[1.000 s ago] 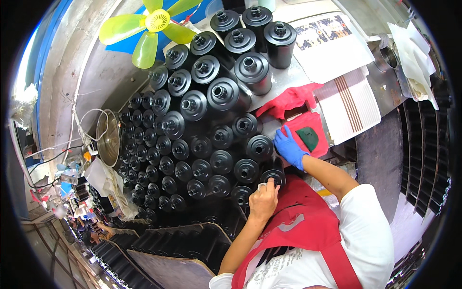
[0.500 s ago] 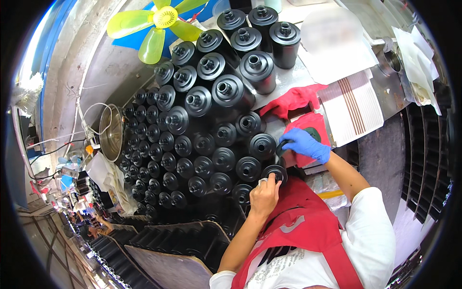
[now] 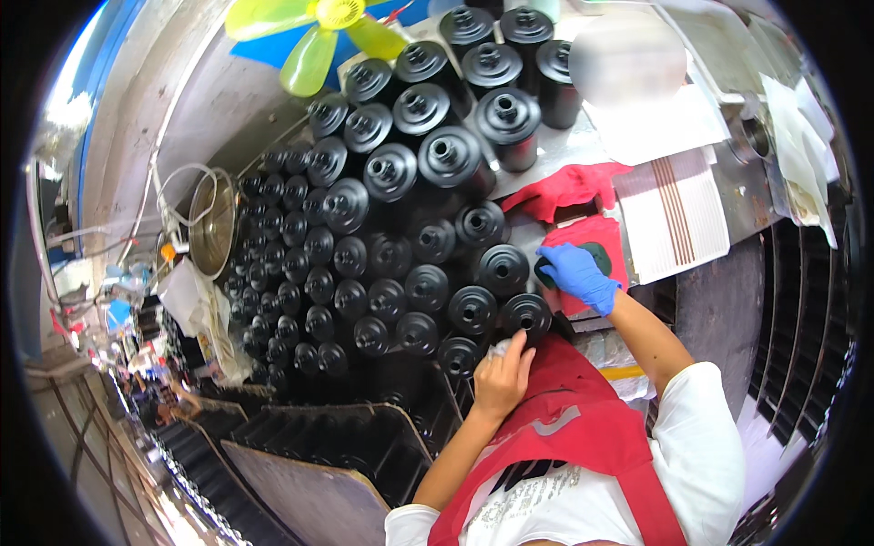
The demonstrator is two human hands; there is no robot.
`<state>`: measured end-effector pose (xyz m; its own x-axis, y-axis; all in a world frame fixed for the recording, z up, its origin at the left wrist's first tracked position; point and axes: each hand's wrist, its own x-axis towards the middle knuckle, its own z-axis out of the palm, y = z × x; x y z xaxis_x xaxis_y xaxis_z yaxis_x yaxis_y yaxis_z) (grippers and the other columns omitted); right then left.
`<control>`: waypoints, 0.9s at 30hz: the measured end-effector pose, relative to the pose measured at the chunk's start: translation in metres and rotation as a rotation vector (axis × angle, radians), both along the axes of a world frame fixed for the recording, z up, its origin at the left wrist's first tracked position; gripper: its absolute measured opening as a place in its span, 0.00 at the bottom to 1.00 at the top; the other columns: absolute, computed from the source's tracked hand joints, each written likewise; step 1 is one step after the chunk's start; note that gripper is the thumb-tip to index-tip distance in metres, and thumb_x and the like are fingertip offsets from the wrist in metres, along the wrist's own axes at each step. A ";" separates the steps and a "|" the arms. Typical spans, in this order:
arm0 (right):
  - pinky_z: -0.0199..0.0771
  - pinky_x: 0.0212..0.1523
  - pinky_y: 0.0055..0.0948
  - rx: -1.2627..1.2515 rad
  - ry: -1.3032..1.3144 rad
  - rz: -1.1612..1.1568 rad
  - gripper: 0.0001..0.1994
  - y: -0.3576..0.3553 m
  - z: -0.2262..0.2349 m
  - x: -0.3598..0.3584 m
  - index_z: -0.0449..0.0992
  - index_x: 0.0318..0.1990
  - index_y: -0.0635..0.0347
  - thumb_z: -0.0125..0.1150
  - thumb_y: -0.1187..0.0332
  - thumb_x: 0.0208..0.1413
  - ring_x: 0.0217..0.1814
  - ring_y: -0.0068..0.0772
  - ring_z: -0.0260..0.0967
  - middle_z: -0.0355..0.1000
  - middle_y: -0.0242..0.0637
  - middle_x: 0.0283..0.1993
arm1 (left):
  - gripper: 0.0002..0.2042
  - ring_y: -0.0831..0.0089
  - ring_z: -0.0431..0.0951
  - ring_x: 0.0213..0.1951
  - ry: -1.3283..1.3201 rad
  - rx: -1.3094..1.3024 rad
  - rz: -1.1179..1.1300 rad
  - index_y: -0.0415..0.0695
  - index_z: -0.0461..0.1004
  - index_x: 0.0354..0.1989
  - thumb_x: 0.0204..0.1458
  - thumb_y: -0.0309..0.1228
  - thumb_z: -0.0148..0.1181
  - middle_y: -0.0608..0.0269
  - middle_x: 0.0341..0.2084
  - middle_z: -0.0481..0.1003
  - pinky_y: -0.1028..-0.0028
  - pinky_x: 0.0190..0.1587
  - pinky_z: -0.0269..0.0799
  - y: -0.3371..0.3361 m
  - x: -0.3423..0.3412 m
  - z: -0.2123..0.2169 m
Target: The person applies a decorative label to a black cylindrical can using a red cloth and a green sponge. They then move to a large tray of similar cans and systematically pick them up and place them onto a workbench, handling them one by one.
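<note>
My bare left hand (image 3: pixel 503 375) is closed, with a small whitish bit showing at its fingers. Its fingertips are at the near rim of a black cylindrical canister (image 3: pixel 525 316) with a short round neck on top. In a blue glove, my right hand (image 3: pixel 585 278) has its fingers curled over a small dark piece (image 3: pixel 546 270) whose kind I cannot make out. That hand is over a red cloth (image 3: pixel 596 238) with a dark green patch, to the right of the canisters. Another black canister (image 3: pixel 503 269) stands just left of the glove.
Rows of black canisters (image 3: pixel 421 109) fill the left and far side. A yellow-green fan (image 3: pixel 339 13) stands at the back, a metal bowl (image 3: pixel 213 225) at left. To the right lie a second red cloth (image 3: pixel 569 189) and a striped towel (image 3: pixel 672 218). Racks (image 3: pixel 305 487) are at lower left.
My right hand has moved right, away from the canister edge and onto the red cloth. My left hand has dropped slightly, uncovering more of the nearest canister's top. The whole view has shifted a little.
</note>
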<state>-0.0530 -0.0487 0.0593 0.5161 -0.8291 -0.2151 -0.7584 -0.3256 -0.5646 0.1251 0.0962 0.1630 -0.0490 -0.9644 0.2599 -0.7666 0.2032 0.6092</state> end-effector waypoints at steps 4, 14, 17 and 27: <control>0.68 0.46 0.43 -0.149 -0.121 -0.060 0.19 0.008 -0.011 0.000 0.69 0.48 0.61 0.60 0.68 0.47 0.45 0.50 0.67 0.70 0.48 0.43 | 0.11 0.72 0.76 0.23 0.378 0.740 0.336 0.39 0.74 0.42 0.51 0.28 0.61 0.60 0.24 0.76 0.73 0.27 0.72 0.095 0.006 -0.019; 0.72 0.51 0.45 1.583 -0.600 -0.936 0.30 0.101 0.003 -0.021 0.62 0.59 0.57 0.55 0.47 0.57 0.56 0.52 0.66 0.63 0.51 0.58 | 0.29 0.54 0.67 0.56 1.159 0.516 0.718 0.46 0.66 0.55 0.55 0.57 0.44 0.56 0.54 0.67 0.50 0.59 0.60 0.097 0.052 -0.198; 0.70 0.55 0.51 1.876 -0.893 -1.046 0.32 0.108 -0.032 -0.008 0.61 0.60 0.54 0.48 0.40 0.57 0.59 0.59 0.62 0.59 0.52 0.61 | 0.26 0.56 0.71 0.52 1.704 0.329 0.751 0.44 0.71 0.49 0.55 0.54 0.42 0.55 0.48 0.73 0.53 0.58 0.63 0.064 0.057 -0.201; 0.73 0.52 0.44 1.772 -1.063 -0.951 0.29 0.090 -0.046 0.008 0.62 0.60 0.47 0.40 0.39 0.59 0.57 0.39 0.67 0.67 0.35 0.58 | 0.24 0.57 0.71 0.52 2.616 0.177 0.766 0.41 0.73 0.44 0.56 0.49 0.38 0.52 0.46 0.73 0.49 0.60 0.59 0.039 0.064 -0.172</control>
